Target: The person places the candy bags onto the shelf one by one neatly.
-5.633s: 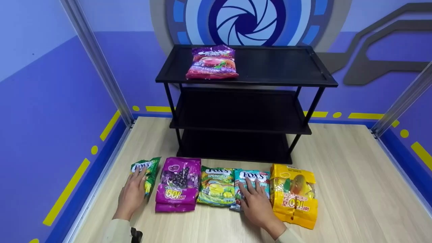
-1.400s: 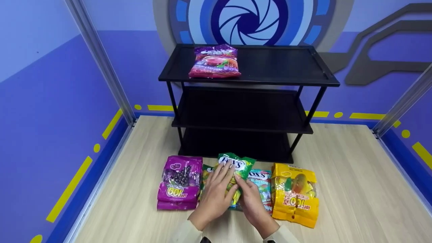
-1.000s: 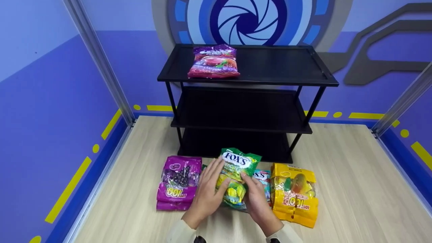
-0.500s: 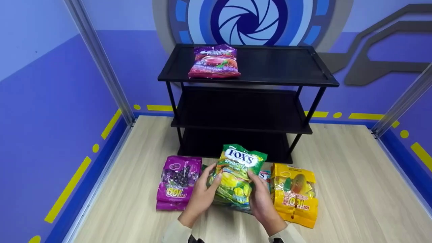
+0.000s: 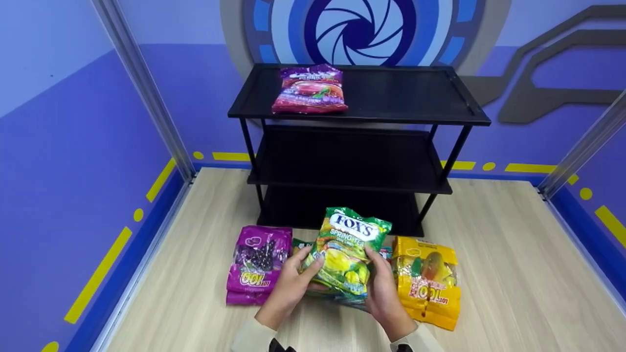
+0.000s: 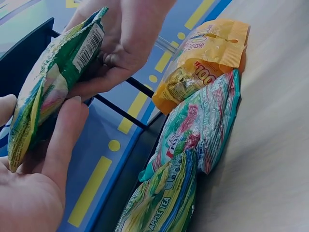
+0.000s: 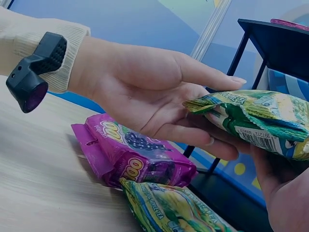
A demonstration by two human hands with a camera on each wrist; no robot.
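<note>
A green and yellow Fox's Spring Tea candy bag (image 5: 348, 252) is held between both hands, label facing up, above the row of bags. My left hand (image 5: 289, 281) grips its left edge, thumb on the front and fingers underneath. On the opposite edge, my right hand (image 5: 384, 291) holds it the same way. A barcode shows on its underside in both wrist views. Below it lie a second green Fox's bag (image 7: 174, 205) and a teal Fox's bag (image 6: 198, 123), both mostly covered in the head view.
A purple candy bag (image 5: 259, 264) lies left of the hands, a yellow one (image 5: 428, 281) to the right. Behind stands a black three-tier rack (image 5: 342, 159), with a red and purple candy bag (image 5: 310, 92) on its top shelf. Blue walls (image 5: 73, 146) enclose the table.
The green bag has come from the far left to the centre and risen. My left hand shifted from its front to its edge; my right hand left the teal bag and took the other edge.
</note>
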